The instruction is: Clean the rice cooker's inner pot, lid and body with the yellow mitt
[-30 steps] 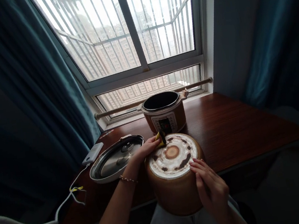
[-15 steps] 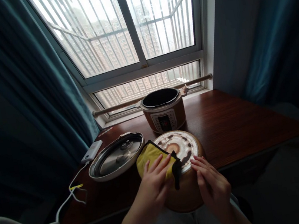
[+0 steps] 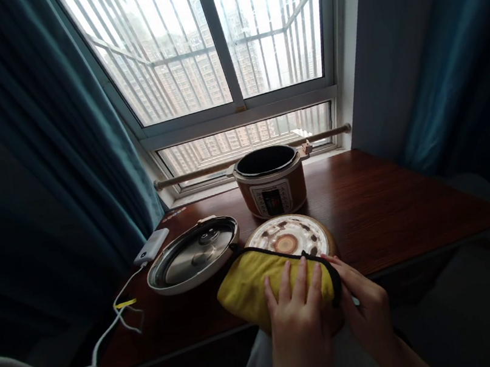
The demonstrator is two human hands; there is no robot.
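Observation:
A pot point(image 3: 284, 237) rests upside down at the table's near edge, over my lap. Its pale round base with brown stains faces up. A yellow cloth point(image 3: 253, 280) with black edging covers its near side. My left hand point(image 3: 299, 316) holds the cloth against the pot, fingers spread and curved over it. My right hand point(image 3: 363, 294) grips the pot's right side, beside the cloth's black end; its fingertips are partly hidden. Behind the pot stands a brown electric cooker body point(image 3: 272, 185), open at the top with a dark inside. A round cooker lid point(image 3: 195, 255) lies left, inner face up.
The dark red wooden table point(image 3: 390, 204) reaches to a barred window point(image 3: 228, 39). A white power strip point(image 3: 152, 246) with a white cable point(image 3: 98, 340) lies on the left. Blue curtains point(image 3: 50, 114) hang at the side.
My left hand has moved right and nearer with the cloth, which now spreads across the pot's near side and bares more of its base. My right hand stays at the pot's right side.

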